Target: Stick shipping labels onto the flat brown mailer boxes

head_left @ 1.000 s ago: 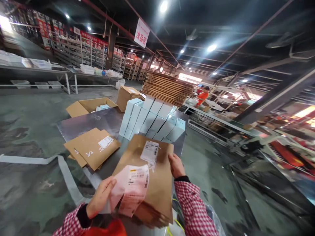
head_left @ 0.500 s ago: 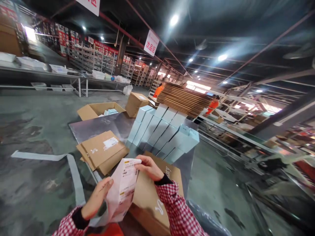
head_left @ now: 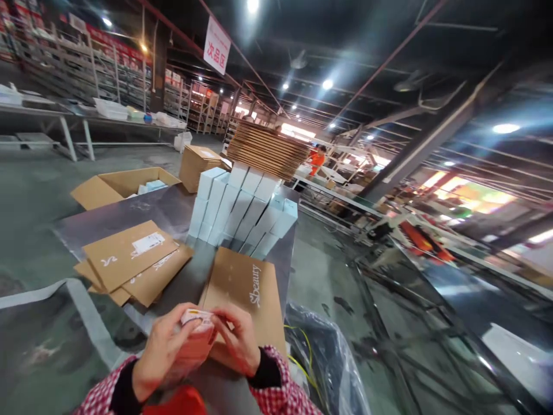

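Note:
My left hand (head_left: pixel 163 349) is closed round a strip of printed labels (head_left: pixel 192 346), its thumb on the top edge. Across from it my right hand (head_left: pixel 237 337) pinches the same strip near its upper right corner. Under and behind my right hand lies a brown carton (head_left: pixel 242 279) with white lettering. Flat brown cartons (head_left: pixel 132 251), one with a white label, lie overlapping to the left. Beyond them, pale blue boxes (head_left: pixel 242 207) stand in rows on the dark table (head_left: pixel 173 210), with a stack of flat cardboard (head_left: pixel 270 147) on top.
An open carton (head_left: pixel 101 190) with pale boxes inside is at the table's far left. A clear plastic bag (head_left: pixel 332 357) hangs by the right edge. White backing strip (head_left: pixel 90 317) trails at the left. A person in orange (head_left: pixel 317 158) is far behind.
The view has turned right. Both hands have come closer together and lower, and the label strip, earlier held up and spread, is now folded or bent down between them.

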Tool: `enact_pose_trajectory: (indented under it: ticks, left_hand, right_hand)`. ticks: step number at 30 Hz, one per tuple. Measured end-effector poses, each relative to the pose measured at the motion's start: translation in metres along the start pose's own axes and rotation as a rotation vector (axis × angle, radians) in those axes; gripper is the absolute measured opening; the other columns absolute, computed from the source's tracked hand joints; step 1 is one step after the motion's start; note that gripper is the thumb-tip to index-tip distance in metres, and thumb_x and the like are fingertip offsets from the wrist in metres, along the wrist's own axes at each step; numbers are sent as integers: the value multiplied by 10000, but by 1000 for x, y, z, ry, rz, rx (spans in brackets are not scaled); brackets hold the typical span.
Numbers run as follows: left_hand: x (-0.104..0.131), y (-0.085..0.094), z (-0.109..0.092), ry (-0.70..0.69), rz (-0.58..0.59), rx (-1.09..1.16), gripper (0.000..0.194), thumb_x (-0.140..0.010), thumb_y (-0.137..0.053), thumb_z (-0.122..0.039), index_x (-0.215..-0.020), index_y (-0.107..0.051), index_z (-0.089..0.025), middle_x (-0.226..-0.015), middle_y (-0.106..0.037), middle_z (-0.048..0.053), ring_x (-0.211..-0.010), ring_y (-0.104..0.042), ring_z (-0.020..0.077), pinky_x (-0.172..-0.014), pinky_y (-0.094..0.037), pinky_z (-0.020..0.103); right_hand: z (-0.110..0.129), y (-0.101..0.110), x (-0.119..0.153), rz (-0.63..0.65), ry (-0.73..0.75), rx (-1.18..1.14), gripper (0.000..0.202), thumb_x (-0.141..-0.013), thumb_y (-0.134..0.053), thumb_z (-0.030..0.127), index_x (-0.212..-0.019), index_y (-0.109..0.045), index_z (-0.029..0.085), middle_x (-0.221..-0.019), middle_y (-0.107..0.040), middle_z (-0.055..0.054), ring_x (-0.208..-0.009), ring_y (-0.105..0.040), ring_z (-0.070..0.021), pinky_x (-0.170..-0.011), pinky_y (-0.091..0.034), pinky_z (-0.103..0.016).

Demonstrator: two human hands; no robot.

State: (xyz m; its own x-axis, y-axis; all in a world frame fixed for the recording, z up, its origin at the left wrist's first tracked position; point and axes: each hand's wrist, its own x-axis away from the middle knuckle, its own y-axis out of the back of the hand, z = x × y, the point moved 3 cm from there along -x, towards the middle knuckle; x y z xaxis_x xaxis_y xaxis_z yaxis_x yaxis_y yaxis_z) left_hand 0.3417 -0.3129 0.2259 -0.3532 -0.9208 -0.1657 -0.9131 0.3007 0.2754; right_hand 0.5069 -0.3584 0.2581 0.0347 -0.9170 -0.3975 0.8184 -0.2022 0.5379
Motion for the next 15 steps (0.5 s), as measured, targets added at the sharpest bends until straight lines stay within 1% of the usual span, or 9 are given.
enact_pose_trajectory:
  ticks: [3,5,7,8,10,11,12,13,15]
  left_hand:
    - [-8,-14,3,25,32,-27,388,-846,-527,-512,-1030,-656,-196,-871,-737,21,-766,-685,188,-683,-542,245]
    - [-12,-22,9,7,61,-27,428,-866,-501,-503,-1126,-638,-193,-924,-742,29,-785,-685,186,-706,-540,242]
    - [-12,-28,15,-55,124,-42,428,-904,-450,-474,-1167,-636,-193,-982,-738,44,-826,-680,190,-731,-532,240]
    - [-11,-31,19,-92,163,-67,411,-925,-417,-454,-1128,-660,-192,-958,-740,48,-808,-676,186,-716,-527,234]
    - [-7,-36,27,-182,231,-159,428,-958,-350,-409,-930,-708,-176,-794,-722,45,-688,-646,162,-634,-501,214]
    - [-4,-39,31,-236,254,-223,464,-968,-320,-387,-815,-700,-169,-687,-683,36,-601,-608,145,-580,-476,209]
    - [0,-42,34,-295,268,-288,488,-972,-303,-368,-728,-675,-167,-617,-638,28,-545,-570,134,-548,-456,209]
    - [3,-45,37,-354,278,-344,488,-972,-303,-354,-686,-654,-171,-596,-614,25,-534,-556,131,-546,-450,212]
    - [8,-53,42,-441,304,-404,413,-963,-351,-339,-752,-672,-187,-693,-653,39,-630,-606,147,-618,-488,226]
  right_hand:
    - [-12,5,13,-97,56,45,202,-915,-505,297,-874,-673,193,-760,-681,-34,-683,-605,-125,-638,-468,-227]
    - [-24,18,14,-161,59,41,203,-920,-485,288,-878,-659,194,-754,-673,-29,-673,-603,-123,-630,-468,-226]
    - [-42,45,5,-288,-29,-7,217,-915,-483,334,-874,-640,189,-727,-647,-20,-627,-575,-120,-588,-461,-227]
    - [-54,64,-3,-379,-97,-38,238,-907,-487,372,-876,-630,184,-716,-628,-16,-607,-553,-118,-566,-455,-228]
    - [-82,104,-23,-546,-215,-83,297,-869,-511,454,-867,-605,172,-689,-583,-3,-576,-507,-114,-532,-437,-231]
    - [-98,122,-34,-584,-246,-88,323,-836,-537,484,-866,-593,167,-689,-572,1,-579,-498,-113,-536,-436,-233]
    - [-114,135,-45,-576,-267,-85,347,-793,-573,500,-880,-579,164,-710,-578,0,-600,-510,-118,-557,-447,-241]
    - [-129,144,-55,-516,-284,-62,382,-752,-604,506,-914,-562,162,-762,-601,-12,-642,-539,-127,-593,-466,-252]
    - [-158,146,-70,-315,-331,23,468,-700,-636,490,-1010,-520,159,-897,-644,-54,-733,-598,-155,-652,-495,-279]
